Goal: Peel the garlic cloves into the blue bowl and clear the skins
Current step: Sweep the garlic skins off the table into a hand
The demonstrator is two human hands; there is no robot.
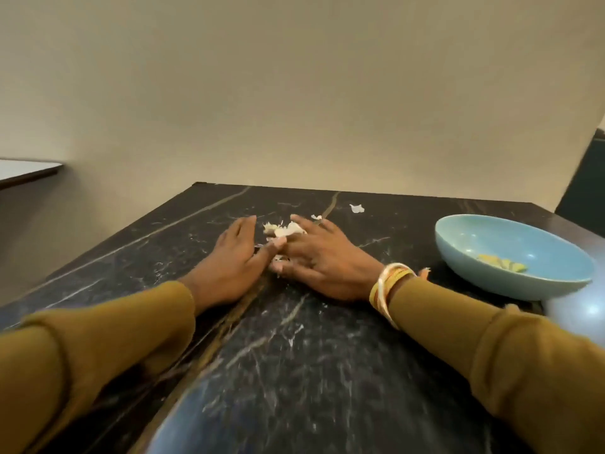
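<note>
A small heap of pale garlic skins [284, 229] lies on the black marble table [294, 355], between my two hands. My left hand [236, 257] lies flat on the table to the left of the heap, fingers straight. My right hand [319, 257] lies flat on the heap's right side, fingers straight and touching the skins. The blue bowl [514, 253] stands to the right of my right hand, with several yellowish peeled cloves [502, 263] inside it.
Two stray bits of skin [357, 208] lie further back on the table, beyond my right hand. A beige wall rises right behind the table's far edge. A second tabletop corner [29, 172] shows at the left. A blurred blue shape [183, 430] fills the bottom edge.
</note>
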